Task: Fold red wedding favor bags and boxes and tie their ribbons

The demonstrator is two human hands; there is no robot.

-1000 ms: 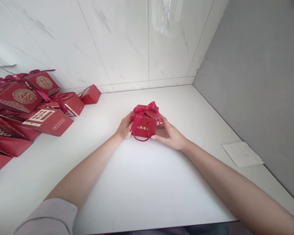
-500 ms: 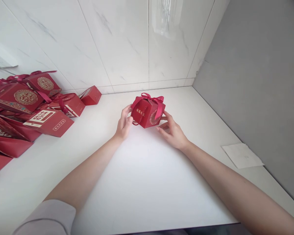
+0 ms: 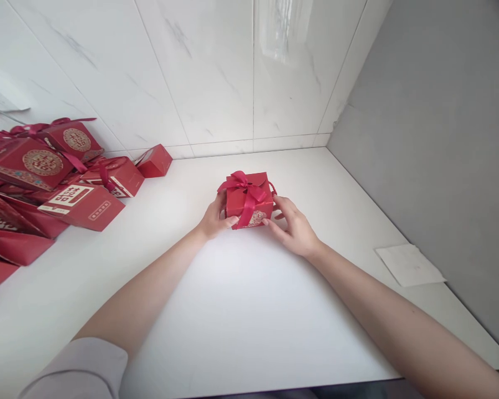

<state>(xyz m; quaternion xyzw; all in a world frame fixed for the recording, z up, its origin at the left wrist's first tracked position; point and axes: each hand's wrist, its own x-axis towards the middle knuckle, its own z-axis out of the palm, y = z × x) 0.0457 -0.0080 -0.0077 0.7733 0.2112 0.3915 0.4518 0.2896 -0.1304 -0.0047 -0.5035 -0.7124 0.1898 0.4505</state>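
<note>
A small red gift box (image 3: 249, 200) with a red ribbon bow on top sits on the white counter (image 3: 241, 299), between both of my hands. My left hand (image 3: 214, 218) grips its left side, thumb pressed on the front lower edge. On the right side my right hand (image 3: 293, 227) holds the box with its fingertips, the fingers partly spread. A thin red cord handle peeks out behind the box's right top corner.
A heap of red gift boxes and flat red cartons (image 3: 45, 183) lies at the left, one small box (image 3: 154, 160) nearest the tiled wall. A white paper sheet (image 3: 410, 265) rests at the right by the grey wall. The counter's front edge runs along the bottom.
The box was lifted and tilted half a second ago; it has been turned and now rests level on the counter, showing a different face. Both hands stayed on it.
</note>
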